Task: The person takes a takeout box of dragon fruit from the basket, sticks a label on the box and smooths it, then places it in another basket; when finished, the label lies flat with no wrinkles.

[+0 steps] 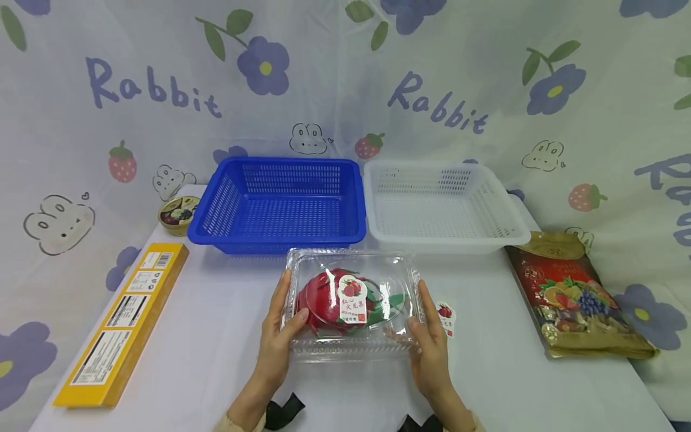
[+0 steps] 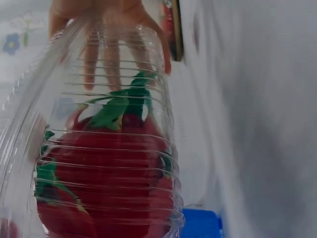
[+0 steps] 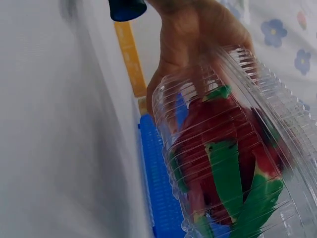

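Observation:
Both hands grip a clear plastic clamshell box (image 1: 388, 270) above the front middle of the table. Inside lies a red dragon fruit (image 1: 321, 300) with green leaf tips, and a white fruit label (image 1: 352, 303) is on the lid. My left hand (image 1: 274, 342) holds the left end, thumb on top. At the right end my right hand (image 1: 432, 345) does the same. In both wrist views the ribbed box wall fills much of the picture, the dragon fruit (image 2: 109, 168) showing through. A similar label (image 1: 447, 319) lies on the table beside my right hand.
Behind the box stand a blue basket (image 1: 281, 245) and a white basket (image 1: 448, 245), side by side. A yellow box (image 1: 121, 327) lies on the left, with a round tin (image 1: 178, 215) behind it. A red and gold bag (image 1: 577, 300) lies at the right edge.

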The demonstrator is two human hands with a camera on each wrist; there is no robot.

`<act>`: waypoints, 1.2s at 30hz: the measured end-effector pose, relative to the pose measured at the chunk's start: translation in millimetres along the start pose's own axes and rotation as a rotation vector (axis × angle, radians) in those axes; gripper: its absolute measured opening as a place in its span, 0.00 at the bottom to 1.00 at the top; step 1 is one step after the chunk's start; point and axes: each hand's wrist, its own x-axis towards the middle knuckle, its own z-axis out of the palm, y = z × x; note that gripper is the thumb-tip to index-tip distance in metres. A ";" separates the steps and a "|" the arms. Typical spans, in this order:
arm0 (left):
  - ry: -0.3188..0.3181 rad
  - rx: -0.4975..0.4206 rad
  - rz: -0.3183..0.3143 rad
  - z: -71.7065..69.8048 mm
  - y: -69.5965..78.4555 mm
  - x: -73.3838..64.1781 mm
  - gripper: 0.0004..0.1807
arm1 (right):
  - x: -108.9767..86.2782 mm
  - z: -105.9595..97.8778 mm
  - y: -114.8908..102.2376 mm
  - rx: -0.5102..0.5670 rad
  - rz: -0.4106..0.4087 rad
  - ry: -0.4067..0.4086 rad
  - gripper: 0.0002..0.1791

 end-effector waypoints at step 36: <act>-0.174 -0.100 0.161 77.0 41.4 77.9 0.34 | 104.3 -47.9 -97.9 0.243 0.191 0.184 0.31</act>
